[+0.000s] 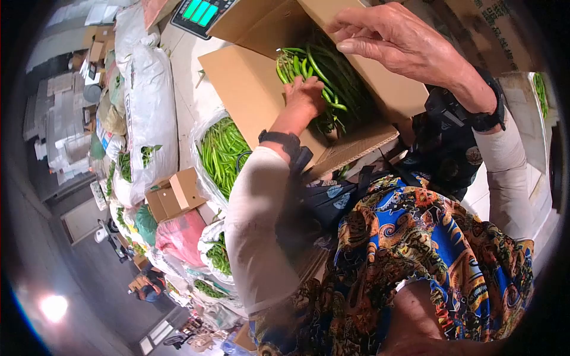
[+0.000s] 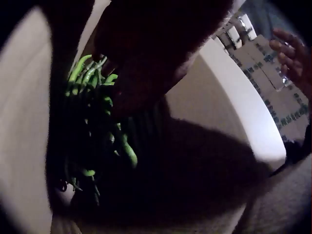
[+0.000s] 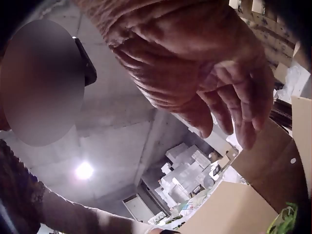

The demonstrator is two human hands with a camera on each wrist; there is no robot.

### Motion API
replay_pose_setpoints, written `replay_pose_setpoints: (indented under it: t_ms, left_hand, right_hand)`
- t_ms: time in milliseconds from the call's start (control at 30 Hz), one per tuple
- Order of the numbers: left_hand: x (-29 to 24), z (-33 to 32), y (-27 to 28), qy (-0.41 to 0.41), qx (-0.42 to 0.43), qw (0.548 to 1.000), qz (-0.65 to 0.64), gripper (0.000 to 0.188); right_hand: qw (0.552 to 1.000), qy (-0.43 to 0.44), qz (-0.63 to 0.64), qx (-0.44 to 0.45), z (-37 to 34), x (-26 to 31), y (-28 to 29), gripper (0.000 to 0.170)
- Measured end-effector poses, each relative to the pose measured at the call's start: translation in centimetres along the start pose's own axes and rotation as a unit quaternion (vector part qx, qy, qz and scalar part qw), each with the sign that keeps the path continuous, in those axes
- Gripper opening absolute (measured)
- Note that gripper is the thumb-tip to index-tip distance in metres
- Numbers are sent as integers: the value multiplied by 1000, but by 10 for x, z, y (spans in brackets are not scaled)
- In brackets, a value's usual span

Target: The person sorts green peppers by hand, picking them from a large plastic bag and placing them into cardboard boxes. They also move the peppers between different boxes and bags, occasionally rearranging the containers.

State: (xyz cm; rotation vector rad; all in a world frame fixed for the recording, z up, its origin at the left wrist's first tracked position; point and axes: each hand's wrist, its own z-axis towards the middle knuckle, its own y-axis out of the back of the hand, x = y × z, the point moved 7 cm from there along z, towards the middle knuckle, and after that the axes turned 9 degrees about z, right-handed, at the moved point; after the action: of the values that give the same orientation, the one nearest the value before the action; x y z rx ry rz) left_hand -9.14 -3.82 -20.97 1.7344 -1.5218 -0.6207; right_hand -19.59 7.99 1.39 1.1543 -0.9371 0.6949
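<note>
Long green peppers (image 1: 323, 68) lie inside an open cardboard box (image 1: 243, 77) in the head view. The left hand (image 1: 304, 98) reaches into the box and rests on the peppers, its fingertips partly hidden among them. In the left wrist view that hand (image 2: 146, 58) is dark above the peppers (image 2: 90, 80). The right hand (image 1: 395, 41) is raised over the box's right flap, holding nothing, with its fingers loosely bent. The right wrist view shows the same hand (image 3: 204, 73) with an empty palm and relaxed fingers; a few peppers (image 3: 284, 220) appear at the bottom right.
A scale with a lit green display (image 1: 199, 12) stands beyond the box. Left of the box are a plastic bag full of green peppers (image 1: 219, 154), white sacks (image 1: 151, 113), a small open carton (image 1: 175, 194) and a pink sack (image 1: 181, 237). Printed cartons (image 2: 268, 78) stand beyond the right flap.
</note>
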Motion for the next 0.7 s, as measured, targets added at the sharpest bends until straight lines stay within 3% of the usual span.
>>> replay_pose_setpoints:
  t_ms: [33, 100, 133, 200, 267, 300, 367, 433, 500, 533, 567, 667, 700]
  left_hand:
    - [11, 2, -5, 6, -7, 1000, -3, 47]
    - [17, 13, -19, -70, -26, 987, -139, 53]
    - [16, 2, 8, -63, 15, 982, -178, 54]
    - [20, -23, 64, -116, -203, 943, -235, 46]
    - [37, -53, 93, -138, -204, 873, -420, 49]
    - [44, -68, 95, -141, -211, 872, -418, 49]
    - [64, -87, 101, -67, -253, 816, -515, 49]
    - [72, -94, 87, 36, -208, 842, -496, 47]
    - [84, -81, 60, 31, -170, 871, -459, 47]
    - [80, -83, 60, 21, -181, 869, -459, 46]
    - [75, -85, 63, 7, -194, 868, -457, 45]
    - [71, -81, 63, -12, -188, 890, -416, 44]
    - [67, -84, 67, -21, -192, 889, -416, 43]
  right_hand:
    - [1000, 12, 0, -13, 2, -11, -2, 38]
    - [996, 68, -37, -51, 2, -26, 2, 32]
    - [996, 61, -31, -54, 1, -28, 3, 32]
    - [996, 60, -16, -60, -1, -30, 3, 31]
    - [998, 43, -14, -47, 2, -38, -5, 30]
    - [999, 22, -15, -40, 2, -42, -5, 30]
    - [995, 61, -84, 1, 4, -37, -12, 33]
    - [997, 37, -70, 4, 7, -45, -18, 31]
    - [997, 44, -57, 11, 12, -52, -26, 28]
    - [995, 80, -67, 4, 13, -52, -27, 26]
    - [995, 46, -86, 2, 14, -50, -28, 28]
    - [993, 87, -65, -36, 21, -63, -29, 30]
    - [997, 64, -37, -36, 21, -60, -25, 31]
